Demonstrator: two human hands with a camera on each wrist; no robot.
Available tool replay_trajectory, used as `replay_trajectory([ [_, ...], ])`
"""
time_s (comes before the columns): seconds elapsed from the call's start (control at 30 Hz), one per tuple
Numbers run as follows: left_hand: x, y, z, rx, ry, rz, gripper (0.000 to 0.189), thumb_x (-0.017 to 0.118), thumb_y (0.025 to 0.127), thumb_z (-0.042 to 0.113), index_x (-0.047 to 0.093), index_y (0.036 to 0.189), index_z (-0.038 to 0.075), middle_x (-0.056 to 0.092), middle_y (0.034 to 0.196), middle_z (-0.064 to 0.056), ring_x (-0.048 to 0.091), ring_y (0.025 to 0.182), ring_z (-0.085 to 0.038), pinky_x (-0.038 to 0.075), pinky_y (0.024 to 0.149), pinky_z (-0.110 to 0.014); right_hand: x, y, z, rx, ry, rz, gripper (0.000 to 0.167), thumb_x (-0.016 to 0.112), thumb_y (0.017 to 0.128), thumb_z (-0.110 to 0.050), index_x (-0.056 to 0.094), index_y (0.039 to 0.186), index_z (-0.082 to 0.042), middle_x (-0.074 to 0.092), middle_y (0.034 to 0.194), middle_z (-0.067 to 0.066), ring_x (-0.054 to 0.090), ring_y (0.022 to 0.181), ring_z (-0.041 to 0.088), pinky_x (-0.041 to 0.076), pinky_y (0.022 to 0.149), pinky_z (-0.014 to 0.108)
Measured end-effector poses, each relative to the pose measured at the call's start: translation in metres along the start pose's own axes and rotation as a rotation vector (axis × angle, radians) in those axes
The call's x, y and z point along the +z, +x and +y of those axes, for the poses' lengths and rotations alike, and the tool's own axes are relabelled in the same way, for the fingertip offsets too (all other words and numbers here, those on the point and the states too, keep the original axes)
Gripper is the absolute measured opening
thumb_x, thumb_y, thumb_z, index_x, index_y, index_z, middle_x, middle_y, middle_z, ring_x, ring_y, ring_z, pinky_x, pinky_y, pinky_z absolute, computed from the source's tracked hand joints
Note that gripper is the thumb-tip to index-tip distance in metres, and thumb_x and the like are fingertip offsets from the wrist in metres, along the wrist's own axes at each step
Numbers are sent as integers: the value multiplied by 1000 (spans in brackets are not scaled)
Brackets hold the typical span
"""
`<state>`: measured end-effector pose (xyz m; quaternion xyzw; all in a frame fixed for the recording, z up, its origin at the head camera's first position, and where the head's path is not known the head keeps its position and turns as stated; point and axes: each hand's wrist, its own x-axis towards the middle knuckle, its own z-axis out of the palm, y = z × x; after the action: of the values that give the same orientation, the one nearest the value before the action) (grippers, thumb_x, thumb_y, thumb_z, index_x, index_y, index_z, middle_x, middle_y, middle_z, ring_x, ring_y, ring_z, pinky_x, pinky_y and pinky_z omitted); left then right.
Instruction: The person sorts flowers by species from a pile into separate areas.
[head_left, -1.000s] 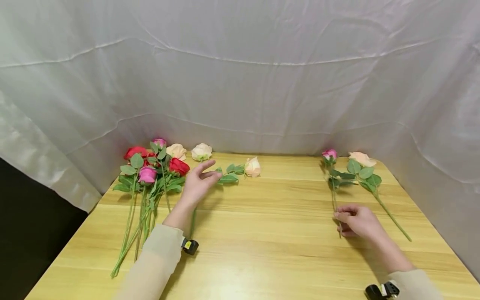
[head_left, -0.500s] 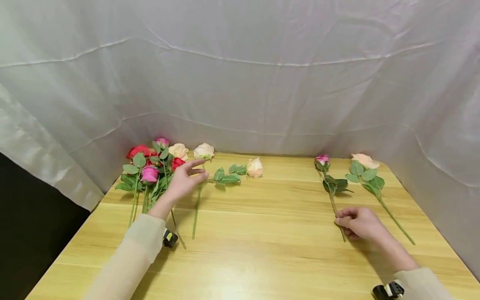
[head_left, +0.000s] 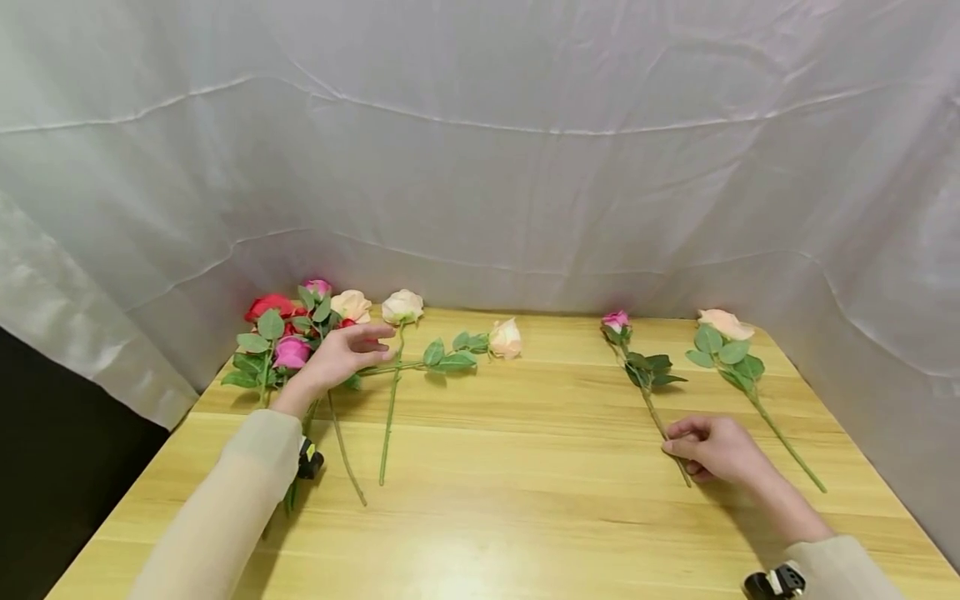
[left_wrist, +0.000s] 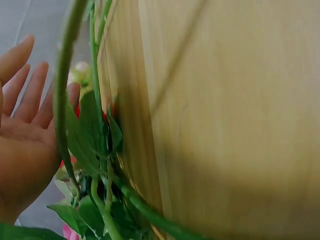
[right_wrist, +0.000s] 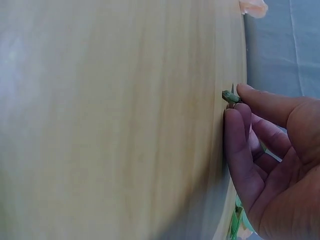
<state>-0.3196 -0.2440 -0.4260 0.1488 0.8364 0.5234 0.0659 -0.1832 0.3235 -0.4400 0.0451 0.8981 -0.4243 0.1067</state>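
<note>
My right hand [head_left: 712,450] pinches the lower stem of a pink rose [head_left: 616,320] between thumb and fingers. Its cut stem end [right_wrist: 231,96] sticks out past the fingertips in the right wrist view. To the right of that hand lies a peach rose [head_left: 724,324] with its stem slanting toward the front. My left hand [head_left: 341,358] hovers over a cluster of roses with fingers extended, gripping nothing. Red [head_left: 268,307] and magenta [head_left: 292,352] blooms show beside it. Green stems [left_wrist: 62,95] pass in front of the palm in the left wrist view.
A cream rose [head_left: 402,307] lies upright in the head view, just right of the left hand. Crossing its stem, another peach rose [head_left: 505,339] points right. Pale cloth [head_left: 480,167] hangs behind the wooden table [head_left: 525,467].
The left hand has drawn back leftward, over the cluster. Between the right fingers the pink rose has swung its bloom to the left, while that hand has stayed nearly in place.
</note>
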Motion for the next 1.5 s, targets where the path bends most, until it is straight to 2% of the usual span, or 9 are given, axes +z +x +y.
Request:
replay_trajectory([
  [0.07, -3, 1, -2, -5, 16, -36, 49, 74, 99, 13, 60, 144, 4, 58, 146, -24, 61, 128, -38, 59, 98, -34, 0, 0, 0, -5, 0, 0, 33, 75, 97, -14, 66, 118, 9, 64, 80, 7, 63, 68, 19, 60, 55, 31],
  [0.3, -7, 6, -10, -1, 34, -171, 52, 73, 97, 6, 55, 146, -4, 58, 144, -26, 59, 131, -43, 58, 100, -34, -1, 1, -3, -13, 33, -6, 34, 76, 96, -11, 65, 119, 11, 64, 81, 7, 65, 65, 18, 62, 55, 31],
  [0.43, -7, 8, -13, -2, 49, -196, 54, 72, 97, 2, 53, 147, -6, 58, 145, -26, 57, 132, -44, 58, 101, -36, -2, 2, -4, -6, 34, -3, 35, 76, 95, -11, 65, 120, 11, 64, 82, 7, 65, 65, 18, 63, 56, 31],
  [0.77, -5, 7, -18, -1, 99, -176, 47, 70, 95, -4, 58, 140, -9, 64, 136, -27, 61, 126, -42, 58, 92, -24, -4, 3, -4, 5, 42, -2, 37, 77, 95, -13, 66, 122, 10, 64, 84, 7, 66, 66, 17, 64, 58, 32],
  [0.97, -2, 9, -18, 2, 125, -155, 37, 68, 95, -6, 64, 132, -10, 69, 126, -27, 67, 116, -39, 60, 86, -24, -3, 3, -2, 12, 72, -12, 36, 76, 96, -12, 66, 122, 11, 66, 84, 7, 67, 66, 17, 64, 58, 32],
  [1.23, 3, 11, -17, -13, 242, -101, 25, 70, 97, 1, 74, 122, -3, 74, 118, -20, 70, 104, -27, 57, 79, -26, -2, 1, 0, 24, 101, -10, 36, 76, 96, -12, 66, 122, 11, 67, 83, 7, 67, 66, 17, 64, 59, 32],
  [1.37, 6, 12, -17, -6, 260, -93, 22, 70, 96, 0, 76, 118, -3, 75, 115, -20, 69, 101, -26, 56, 75, -27, -2, 0, 1, 33, 113, -9, 36, 76, 96, -12, 66, 122, 10, 67, 83, 7, 67, 66, 17, 64, 59, 33],
  [1.5, 9, 14, -17, -8, 286, -74, 21, 71, 95, -3, 77, 114, -3, 76, 111, -18, 70, 101, -27, 56, 76, -26, -1, 0, 3, 47, 126, -11, 38, 76, 97, -16, 66, 123, 9, 68, 84, 7, 67, 67, 18, 64, 60, 33],
])
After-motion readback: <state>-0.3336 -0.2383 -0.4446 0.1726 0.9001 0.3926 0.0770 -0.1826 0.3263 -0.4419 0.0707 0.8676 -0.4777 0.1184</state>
